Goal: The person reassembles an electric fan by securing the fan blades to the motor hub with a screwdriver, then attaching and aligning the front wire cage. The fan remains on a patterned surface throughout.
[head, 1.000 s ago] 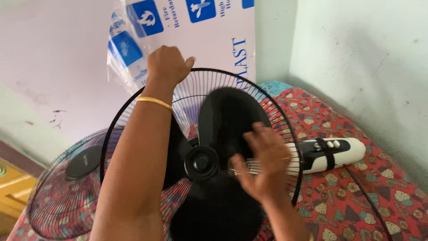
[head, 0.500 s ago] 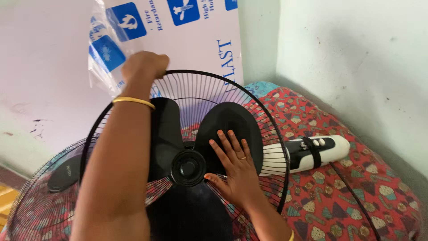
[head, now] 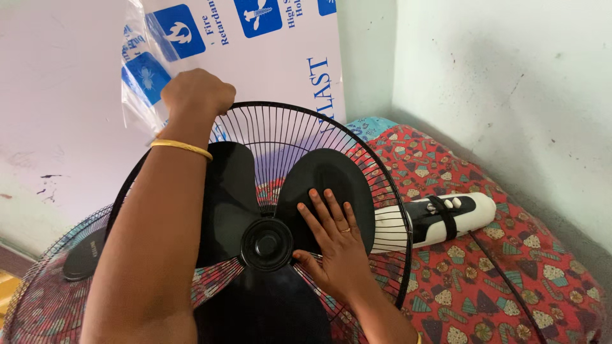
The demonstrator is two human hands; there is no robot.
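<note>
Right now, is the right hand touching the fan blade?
Touching. The head view shows the right hand lying flat, palm down, on the black fan blade, fingers spread, with no gap.

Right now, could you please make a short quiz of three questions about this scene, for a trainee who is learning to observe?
1. True or false: the left hand grips the top rim of the rear wire guard.
2. Which thing does the right hand lie flat on?
A. the black fan blade
B. the white and black fan body
C. the patterned red cloth
3. Fill in: the second, loose wire guard lies at the lower ______ of the picture.

Key:
1. True: the fingers are closed over the rim.
2. A: the palm and spread fingers rest on the blade, beside the round hub.
3. Left.
</note>
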